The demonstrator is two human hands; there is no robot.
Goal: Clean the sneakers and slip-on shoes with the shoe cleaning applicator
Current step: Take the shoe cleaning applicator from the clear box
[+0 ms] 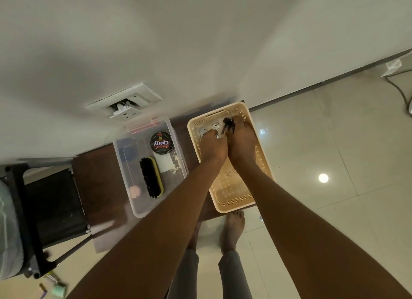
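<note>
Both hands reach into the cream perforated plastic basket [231,200]: left hand [213,148] pinches a silver key [215,127], right hand [242,140] grips something small and black [229,124]. No applicator or shoes show; fumbling here risks overlooking the clear plastic box [136,200] holding a black-bristled brush [151,177] on the brown desk [100,187].

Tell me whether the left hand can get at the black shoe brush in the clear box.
Probably yes. The shoe brush lies uncovered in the lidless clear box, just left of the left hand, which is busy with keys in the beige basket.
</note>
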